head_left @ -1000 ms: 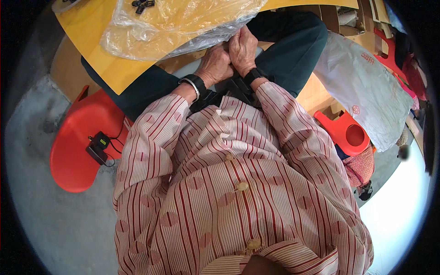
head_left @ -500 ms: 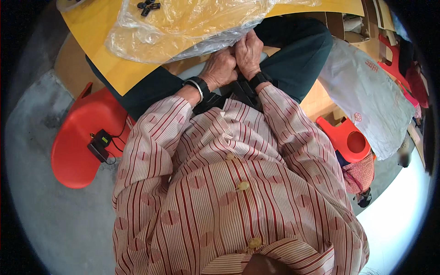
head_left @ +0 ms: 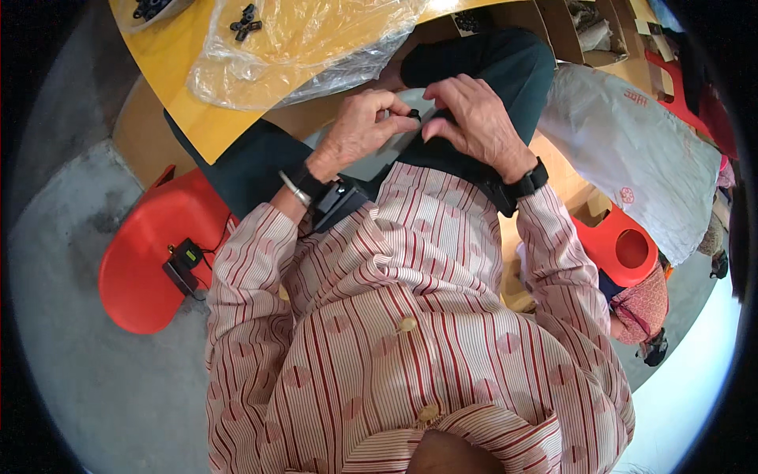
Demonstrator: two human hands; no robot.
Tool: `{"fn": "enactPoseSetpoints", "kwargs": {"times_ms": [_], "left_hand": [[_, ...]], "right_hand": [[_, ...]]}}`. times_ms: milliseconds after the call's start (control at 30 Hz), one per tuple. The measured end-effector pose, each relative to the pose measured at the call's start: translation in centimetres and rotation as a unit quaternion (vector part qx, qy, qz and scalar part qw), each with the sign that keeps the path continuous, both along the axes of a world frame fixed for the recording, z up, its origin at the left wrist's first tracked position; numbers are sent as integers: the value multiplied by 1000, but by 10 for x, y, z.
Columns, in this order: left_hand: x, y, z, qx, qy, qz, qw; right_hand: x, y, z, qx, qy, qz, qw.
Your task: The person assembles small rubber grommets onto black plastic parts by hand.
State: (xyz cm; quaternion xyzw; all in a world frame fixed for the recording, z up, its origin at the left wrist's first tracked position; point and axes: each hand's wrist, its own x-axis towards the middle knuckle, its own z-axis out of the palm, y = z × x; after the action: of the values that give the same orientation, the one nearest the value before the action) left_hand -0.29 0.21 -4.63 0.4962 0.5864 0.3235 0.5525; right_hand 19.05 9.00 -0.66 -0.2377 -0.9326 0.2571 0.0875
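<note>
Above my lap, my left hand (head_left: 365,126) pinches a small black part (head_left: 414,115) between thumb and fingertips. My right hand (head_left: 478,122) is just right of it, thumb and fingers parted, with nothing visible between them. Beneath both hands lies a grey flat surface (head_left: 369,164) between my legs. Several similar small black parts (head_left: 247,25) rest on a clear plastic sheet (head_left: 276,59) on the yellow table (head_left: 170,71). The part's exact kind is too small to make out.
A container of dark parts (head_left: 150,9) stands at the table's far left. A red chair (head_left: 142,261) with a small black device (head_left: 185,257) is at left. To the right are a white sack (head_left: 632,158), a red stool (head_left: 620,245) and an open cardboard box (head_left: 592,35).
My hands have come apart and moved back from the table edge. The right hand has opened and shifted right, while the small black part now shows in the left.
</note>
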Motion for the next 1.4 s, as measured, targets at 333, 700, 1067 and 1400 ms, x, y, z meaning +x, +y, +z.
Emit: {"fn": "enactPoseSetpoints", "kwargs": {"times_ms": [333,700,1067,1400], "left_hand": [[-4,2,47,9,40,-58,997],[-3,-8,76,-10,-46,-40,998],[-6,-22,97,-32,-126,15,991],[1,-27,109,15,-78,27,996]], "right_hand": [[-6,-13,18,134,31,64,988],[-5,-17,16,129,159,54,977],[-11,-18,33,37,208,61,976],[-10,-30,36,-253,317,-35,913]]}}
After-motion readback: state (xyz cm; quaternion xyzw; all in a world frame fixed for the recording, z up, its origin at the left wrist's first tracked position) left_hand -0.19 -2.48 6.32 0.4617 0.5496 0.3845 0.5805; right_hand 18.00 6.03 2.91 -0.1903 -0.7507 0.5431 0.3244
